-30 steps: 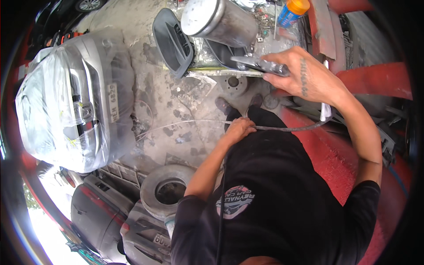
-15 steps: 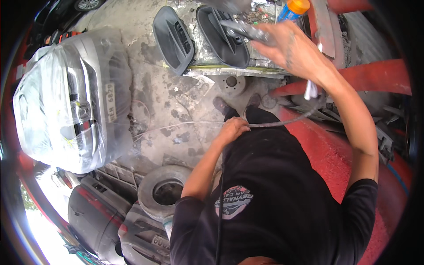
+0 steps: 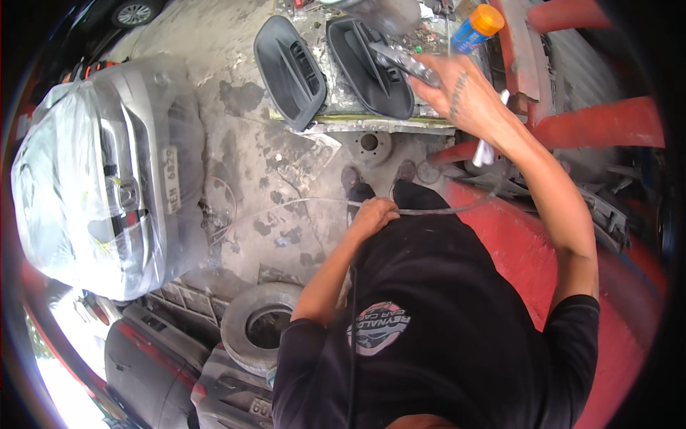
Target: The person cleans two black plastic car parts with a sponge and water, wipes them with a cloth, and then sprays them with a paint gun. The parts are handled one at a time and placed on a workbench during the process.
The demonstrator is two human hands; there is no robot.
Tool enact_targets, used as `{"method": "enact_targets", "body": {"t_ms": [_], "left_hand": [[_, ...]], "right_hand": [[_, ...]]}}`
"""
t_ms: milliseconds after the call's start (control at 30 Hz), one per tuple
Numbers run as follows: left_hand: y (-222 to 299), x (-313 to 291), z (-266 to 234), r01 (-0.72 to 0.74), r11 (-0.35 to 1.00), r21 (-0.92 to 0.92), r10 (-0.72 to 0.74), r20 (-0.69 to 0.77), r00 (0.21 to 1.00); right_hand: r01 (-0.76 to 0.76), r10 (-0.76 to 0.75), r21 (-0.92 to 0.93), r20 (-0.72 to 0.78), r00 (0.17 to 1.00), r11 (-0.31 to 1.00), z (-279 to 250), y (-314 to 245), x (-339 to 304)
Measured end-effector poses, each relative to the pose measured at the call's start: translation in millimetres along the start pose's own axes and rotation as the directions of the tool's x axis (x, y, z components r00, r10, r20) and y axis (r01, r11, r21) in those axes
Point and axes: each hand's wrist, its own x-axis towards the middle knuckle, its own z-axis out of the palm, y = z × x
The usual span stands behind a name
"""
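My right hand (image 3: 463, 94) is wrapped round the handle of a metal spray gun (image 3: 409, 64), held over the right-hand one of two dark grey moulded car trim pieces. A blurred greyish cup (image 3: 389, 16) shows above the gun at the top edge. The right trim piece (image 3: 348, 56) and the left trim piece (image 3: 280, 57) lie side by side, each with a slotted recess. My left hand (image 3: 374, 218) is closed round a thin air hose (image 3: 446, 211) in front of my thighs. Near my right wrist, the hose end is partly hidden.
The trim pieces lie on a paint-spattered bench (image 3: 386, 126) holding a blue bottle (image 3: 476, 30) with an orange cap. Red metal bars (image 3: 597, 129) stand at the right. A plastic-covered car (image 3: 107, 179), a tyre (image 3: 239, 332) and bumpers (image 3: 153, 357) are at the left.
The view has shifted slightly. My right hand, still over the right trim piece with the spray gun, has come a little nearer to me. My left hand keeps its hold on the hose.
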Motion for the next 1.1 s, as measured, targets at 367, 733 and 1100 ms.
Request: {"method": "enact_targets", "body": {"t_ms": [367, 733, 1100], "left_hand": [[-62.9, -32.2, -50.4, -0.037, 0.998, -0.059, 0.044, 0.121, 0.992], [-69.4, -42.3, -70.9, -0.101, 0.995, -0.012, 0.101, 0.210, 0.972], [-85.8, -49.1, -64.8, -0.130, 0.989, -0.074, 0.142, 0.204, 0.969]], "right_hand": [[-0.102, 0.087, -0.071, -0.183, 0.979, 0.992, 34.9, -54.2, 16.0], [-0.165, 0.129, -0.130, -0.248, 0.960, 0.978, 50.5, -66.0, -6.7], [-0.173, 0.089, -0.191, -0.384, 0.919, 0.966, 44.6, -69.1, 12.3]]}}
